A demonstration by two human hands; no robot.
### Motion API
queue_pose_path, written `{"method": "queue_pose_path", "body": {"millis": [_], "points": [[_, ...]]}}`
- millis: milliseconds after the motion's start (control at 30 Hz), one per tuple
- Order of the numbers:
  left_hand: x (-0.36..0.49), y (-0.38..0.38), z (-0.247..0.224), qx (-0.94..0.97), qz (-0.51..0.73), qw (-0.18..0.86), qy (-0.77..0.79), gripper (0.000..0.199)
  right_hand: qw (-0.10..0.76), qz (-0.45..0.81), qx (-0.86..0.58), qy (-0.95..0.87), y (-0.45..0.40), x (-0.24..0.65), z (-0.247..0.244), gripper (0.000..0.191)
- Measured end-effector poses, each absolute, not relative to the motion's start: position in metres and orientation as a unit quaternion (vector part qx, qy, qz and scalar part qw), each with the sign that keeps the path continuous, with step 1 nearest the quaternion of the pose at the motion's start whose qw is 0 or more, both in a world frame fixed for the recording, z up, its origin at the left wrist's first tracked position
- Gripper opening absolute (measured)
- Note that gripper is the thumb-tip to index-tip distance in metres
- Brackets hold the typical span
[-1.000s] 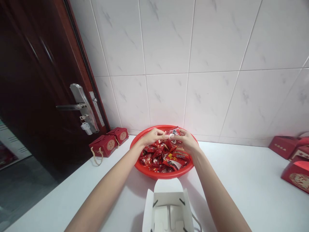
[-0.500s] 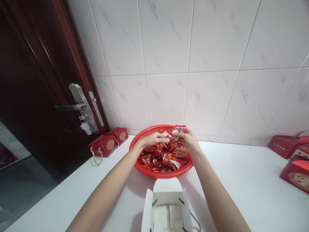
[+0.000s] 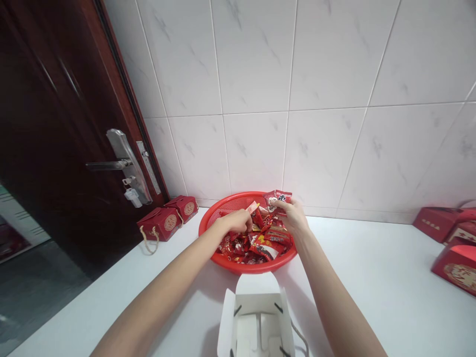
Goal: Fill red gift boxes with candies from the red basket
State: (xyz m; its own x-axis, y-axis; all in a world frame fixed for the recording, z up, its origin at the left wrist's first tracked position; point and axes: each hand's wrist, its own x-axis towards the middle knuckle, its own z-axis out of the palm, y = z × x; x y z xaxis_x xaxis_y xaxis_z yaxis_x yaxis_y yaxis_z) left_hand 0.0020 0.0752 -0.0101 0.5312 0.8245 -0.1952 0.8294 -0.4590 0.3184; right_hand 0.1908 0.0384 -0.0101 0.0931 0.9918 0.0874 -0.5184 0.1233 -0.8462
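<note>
The right hand [image 3: 293, 215] pinches red snack packets [image 3: 284, 197] near one o'clock on the red plastic basket [image 3: 245, 269]; the left hand [image 3: 237, 221] dips in toward ten, its fingers' grip impossible to tell. An open carton [image 3: 259, 284] sits at six.

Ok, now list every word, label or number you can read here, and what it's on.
"枣", probably: packet in the right hand, the character partly covered.
Packets in the red basket: lettering too blurred to read.
Red boxes on the left: round gold emblems, too small to read.
Red boxes on the right: gold markings, too small or blurred.
</note>
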Motion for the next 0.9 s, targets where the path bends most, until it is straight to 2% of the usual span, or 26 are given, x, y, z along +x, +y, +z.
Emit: {"method": "queue_pose_path", "body": {"millis": [100, 267, 433, 667, 833, 900], "points": [[0.006, 0.073, -0.01, 0.865, -0.042, 0.181, 0.466, 0.029, 0.661, 0.575, -0.335, -0.348, 0.037, 0.191, -0.008, 0.016], [0.009, 0.072, -0.008, 0.882, -0.099, 0.179, 0.425, 0.062, 0.658, 0.582, -0.34, -0.337, 0.038, 0.192, -0.006, 0.016], [0.015, 0.073, -0.015, 0.885, -0.133, 0.149, 0.421, 0.073, 0.654, 0.589, -0.341, -0.33, 0.038, 0.192, -0.005, 0.016], [0.026, 0.07, -0.02, 0.882, -0.167, 0.125, 0.423, 0.052, 0.652, 0.592, -0.333, -0.336, 0.037, 0.191, -0.005, 0.017], [0.03, 0.066, -0.019, 0.893, -0.154, 0.12, 0.407, 0.047, 0.655, 0.59, -0.338, -0.329, 0.037, 0.191, -0.005, 0.015], [0.032, 0.066, -0.021, 0.893, -0.15, 0.11, 0.41, 0.037, 0.657, 0.588, -0.341, -0.326, 0.037, 0.191, -0.005, 0.015]]}}
